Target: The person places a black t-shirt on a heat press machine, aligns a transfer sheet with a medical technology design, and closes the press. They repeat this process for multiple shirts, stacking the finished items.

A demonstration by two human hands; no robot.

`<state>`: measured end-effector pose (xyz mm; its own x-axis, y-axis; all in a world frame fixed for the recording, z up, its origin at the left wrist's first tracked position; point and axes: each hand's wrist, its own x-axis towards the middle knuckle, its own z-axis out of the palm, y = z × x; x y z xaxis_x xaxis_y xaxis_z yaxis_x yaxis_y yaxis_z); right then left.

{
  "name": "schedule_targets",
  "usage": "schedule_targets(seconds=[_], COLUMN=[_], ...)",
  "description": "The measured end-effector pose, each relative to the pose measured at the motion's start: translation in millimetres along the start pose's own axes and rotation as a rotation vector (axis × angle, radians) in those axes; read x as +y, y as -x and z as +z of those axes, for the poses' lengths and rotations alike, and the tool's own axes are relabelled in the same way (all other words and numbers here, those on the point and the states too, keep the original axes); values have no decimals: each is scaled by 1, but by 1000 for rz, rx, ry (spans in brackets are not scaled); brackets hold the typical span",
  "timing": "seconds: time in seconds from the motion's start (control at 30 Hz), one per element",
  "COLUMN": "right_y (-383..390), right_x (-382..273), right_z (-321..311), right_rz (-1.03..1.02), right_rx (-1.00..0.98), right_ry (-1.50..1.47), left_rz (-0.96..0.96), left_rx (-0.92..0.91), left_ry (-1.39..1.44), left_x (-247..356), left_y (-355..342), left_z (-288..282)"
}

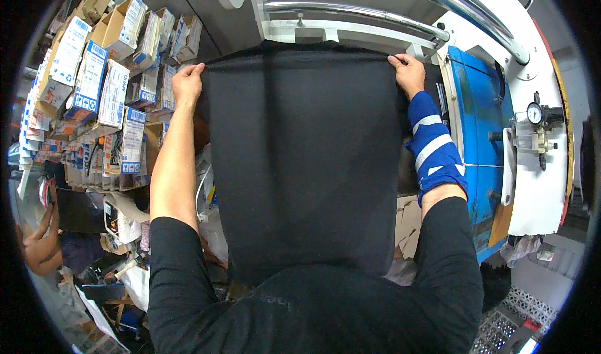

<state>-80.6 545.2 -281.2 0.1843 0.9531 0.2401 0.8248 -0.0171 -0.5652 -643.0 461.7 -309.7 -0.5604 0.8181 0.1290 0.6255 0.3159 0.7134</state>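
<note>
A wide piece of black fabric (307, 153) is stretched between my two hands and hangs down toward my body. My left hand (188, 83) pinches its far left corner between thumb and fingers. At the far right corner, my right hand (408, 73) grips the cloth the same way. The upper edge runs nearly straight across, just in front of a white machine frame. A blue and white striped sleeve (432, 141) wraps my right forearm; my left forearm is bare. Whether the fabric is a garment or a plain panel, I cannot tell.
Stacked cardboard boxes (128, 135) with printed labels fill the left side. Metal rollers (350, 8) cross the machine at the far side. A blue machine housing (479, 135) with a pressure gauge (534, 112) stands to the right. Another person's arm (44, 241) shows at lower left.
</note>
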Motion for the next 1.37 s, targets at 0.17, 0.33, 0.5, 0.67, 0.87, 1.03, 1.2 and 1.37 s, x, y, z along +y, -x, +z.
schedule_targets(seconds=[0.17, 0.33, 0.5, 0.67, 0.87, 1.03, 1.2, 1.37], right_y=[38, 137, 95, -4, -2, 0, 8, 11], right_x=[-67, -140, -111, -22, -40, -44, -50, -61], right_z=[14, 70, 24, 26, 23, 29, 28, 23], right_rz=[-517, -666, -403, 259, 391, 283, 229, 123], right_rx=[281, -146, -162, -264, -120, -60, 31, 15], right_ry=[165, 279, 393, 99, -98, 52, 34, 109], left_rz=[681, 898, 762, -361, -106, -58, -66, -101], left_rx=[234, -94, -96, -275, -25, 90, 175, 146], left_ry=[-223, -148, -332, -13, -139, -176, -197, -209], left_x=[85, 150, 111, 67, 65, 58, 77, 81], left_y=[49, 157, 116, 12, 13, 18, 29, 29], left_z=[19, 75, 32, 19, 12, 32, 36, 37])
